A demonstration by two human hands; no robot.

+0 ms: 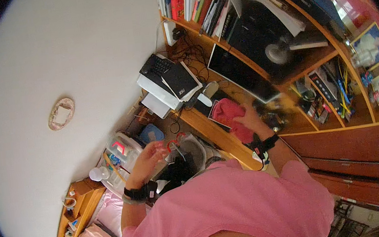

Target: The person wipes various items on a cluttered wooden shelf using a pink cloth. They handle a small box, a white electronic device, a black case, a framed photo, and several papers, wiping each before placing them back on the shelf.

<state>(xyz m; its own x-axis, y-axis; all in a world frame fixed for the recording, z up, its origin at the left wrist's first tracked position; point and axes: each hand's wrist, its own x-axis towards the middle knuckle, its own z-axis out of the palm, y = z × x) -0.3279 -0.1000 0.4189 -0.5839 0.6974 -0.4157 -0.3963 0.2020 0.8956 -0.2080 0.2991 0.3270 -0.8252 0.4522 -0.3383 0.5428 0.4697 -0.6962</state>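
My right hand (pixel 253 122), slightly blurred, grips a bunched red cloth (pixel 228 111) above the wooden desk (pixel 208 130). One part of the cloth covers a flat, white-edged item; another part hangs down beside my wrist. My left hand (pixel 148 158) is raised off to the left with its fingers loosely spread and nothing in it. Beyond its fingertips, lower down, are red-handled scissors or a similar red-looped item (pixel 175 141), whose exact kind I cannot tell. Both wrists wear black straps.
Papers with a black notebook (pixel 181 84) and a black keyboard (pixel 156 65) are stacked at the desk's far left. A monitor (pixel 240 73) stands under bookshelves (pixel 208 9). Clear plastic bins (pixel 122 151) sit by the wall, near a bed (pixel 101 236). Loose cables (pixel 190 52) run behind.
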